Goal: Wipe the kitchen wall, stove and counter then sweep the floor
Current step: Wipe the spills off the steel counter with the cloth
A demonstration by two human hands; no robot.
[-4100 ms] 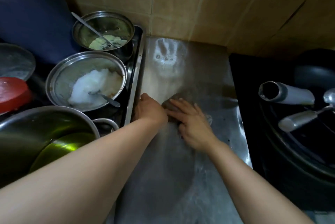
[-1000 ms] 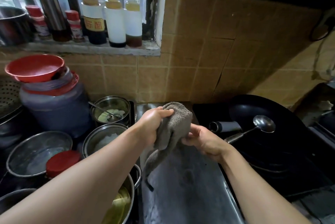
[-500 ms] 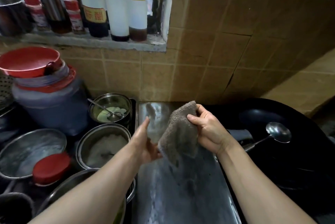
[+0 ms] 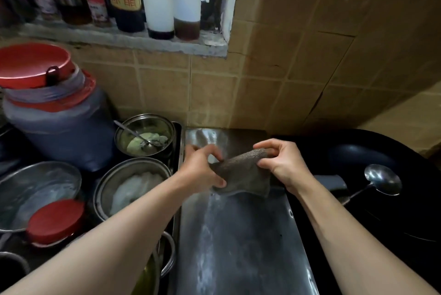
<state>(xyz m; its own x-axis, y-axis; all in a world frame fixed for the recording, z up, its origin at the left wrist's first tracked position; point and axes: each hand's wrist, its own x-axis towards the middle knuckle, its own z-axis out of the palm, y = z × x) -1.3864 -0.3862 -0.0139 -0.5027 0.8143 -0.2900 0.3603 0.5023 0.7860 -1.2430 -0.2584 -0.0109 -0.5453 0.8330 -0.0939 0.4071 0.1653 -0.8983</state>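
A grey-brown cloth (image 4: 241, 175) is stretched between my two hands above the wet steel counter (image 4: 238, 247). My left hand (image 4: 200, 170) pinches its left edge between thumb and fingers. My right hand (image 4: 284, 163) pinches its upper right corner. The tan tiled wall (image 4: 274, 67) rises behind the counter. On the right lies the black stove area with a dark wok (image 4: 381, 175).
Steel pots with food (image 4: 145, 137) (image 4: 133, 189) stand left of the counter, beside a large jar with a red lid (image 4: 55, 113) and a steel bowl (image 4: 35, 189). Sauce bottles (image 4: 157, 3) line the window sill. A ladle (image 4: 379, 180) rests in the wok.
The cloth has come off the counter and been lifted. My left hand has taken hold of its left edge again, and both hands now hold it stretched out lower over the counter.
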